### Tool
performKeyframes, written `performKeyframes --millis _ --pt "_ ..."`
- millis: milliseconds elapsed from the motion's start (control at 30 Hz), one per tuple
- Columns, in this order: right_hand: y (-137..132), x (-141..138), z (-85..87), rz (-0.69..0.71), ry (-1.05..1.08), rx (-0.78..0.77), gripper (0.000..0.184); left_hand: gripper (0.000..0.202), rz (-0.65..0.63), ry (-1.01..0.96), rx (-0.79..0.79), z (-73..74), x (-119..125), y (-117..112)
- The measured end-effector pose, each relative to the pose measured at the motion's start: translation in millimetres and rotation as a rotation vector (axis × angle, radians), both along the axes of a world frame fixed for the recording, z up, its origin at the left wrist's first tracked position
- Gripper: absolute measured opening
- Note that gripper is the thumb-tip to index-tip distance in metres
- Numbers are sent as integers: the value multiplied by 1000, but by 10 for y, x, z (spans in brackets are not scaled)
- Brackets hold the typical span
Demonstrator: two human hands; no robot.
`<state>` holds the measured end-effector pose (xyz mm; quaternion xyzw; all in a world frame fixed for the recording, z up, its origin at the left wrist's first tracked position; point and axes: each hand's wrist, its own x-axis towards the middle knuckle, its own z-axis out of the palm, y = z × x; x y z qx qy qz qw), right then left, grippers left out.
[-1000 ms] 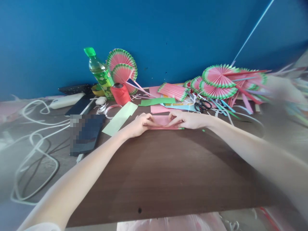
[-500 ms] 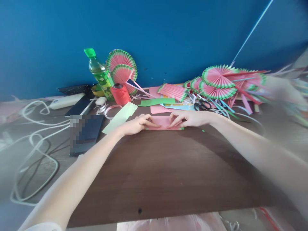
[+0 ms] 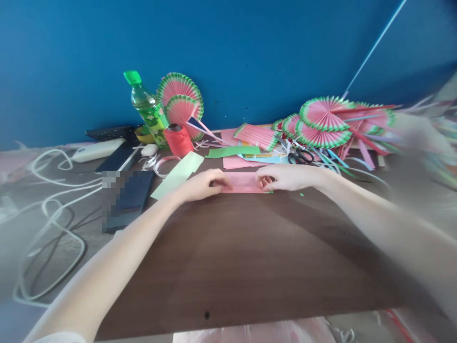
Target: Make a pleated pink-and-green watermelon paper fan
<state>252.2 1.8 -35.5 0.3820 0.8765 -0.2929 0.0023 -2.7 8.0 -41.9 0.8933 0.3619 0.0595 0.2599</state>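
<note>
A strip of pink paper (image 3: pixel 243 182) lies flat on the brown table, with bits of green showing along its near edge at the right. At its left end, my left hand (image 3: pixel 207 183) has thumb and curled fingers closed on the paper. My right hand (image 3: pixel 273 177) grips the right end in the same way, its fingers bent inward. Just behind lie more pink paper (image 3: pixel 237 163) and a green paper strip (image 3: pixel 233 151). Pale green paper (image 3: pixel 178 175) lies beside my left hand.
Pleated pink-and-green paper fans (image 3: pixel 323 119) are heaped at the back right, near black-handled scissors (image 3: pixel 301 156). A green-capped bottle (image 3: pixel 148 109) and a red spool (image 3: pixel 179 141) stand at the back left. White cables (image 3: pixel 53 209) and a dark flat object (image 3: pixel 134 200) lie left.
The fingers of both hands have curled in more and shifted slightly along the pink paper. My right fingers have drawn a little outward. The paper stays in place.
</note>
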Motion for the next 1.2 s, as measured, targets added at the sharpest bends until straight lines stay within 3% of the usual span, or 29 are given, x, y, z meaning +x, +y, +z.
performKeyframes --millis 200,433,633,867,1033,1200 --pt "-81 -53 76 -48 -63 32 16 16 31 103 138 72 -15 -8" --pt "-139 -96 162 -42 -138 175 2 12 -47 264 354 154 8 -72" --pt "-126 -52 223 -122 -149 280 13 22 28 152 507 170 -24 -72" --pt "-72 20 278 -272 72 243 20 27 193 33 286 218 -124 15" --pt "-21 5 142 -200 32 243 19 25 177 141 166 170 -101 -7" --pt "3 -30 23 -112 -24 260 16 19 76 224 237 117 -50 -43"
